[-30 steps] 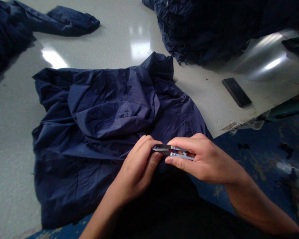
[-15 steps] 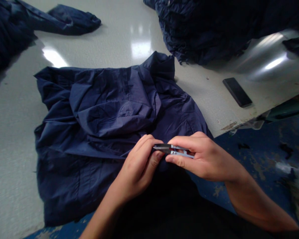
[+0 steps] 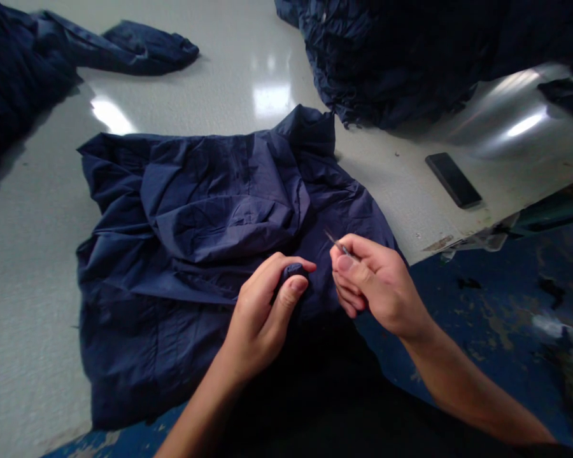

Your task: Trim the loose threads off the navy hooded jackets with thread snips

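Note:
A crumpled navy garment (image 3: 195,216) lies over the near part of the table, its lower edge hanging off the front. My left hand (image 3: 267,312) is closed on a bunched fold of the garment's fabric, which shows between thumb and forefinger. Just to its right, apart from the cloth, my right hand (image 3: 377,280) is closed on a pair of thread snips (image 3: 337,243). Their thin blades stick out up and to the left; the handles are mostly hidden by the fingers.
A large heap of dark navy fabric (image 3: 386,63) fills the back right of the pale table (image 3: 229,95). Another navy garment (image 3: 23,76) lies at the far left. A black phone (image 3: 453,180) rests near the right edge, beside a clear plastic sheet (image 3: 501,121).
My right hand has pulled the snips away from the left hand and turned them, so the blades now point upward. My left hand has stayed in place with its thumb lifted somewhat.

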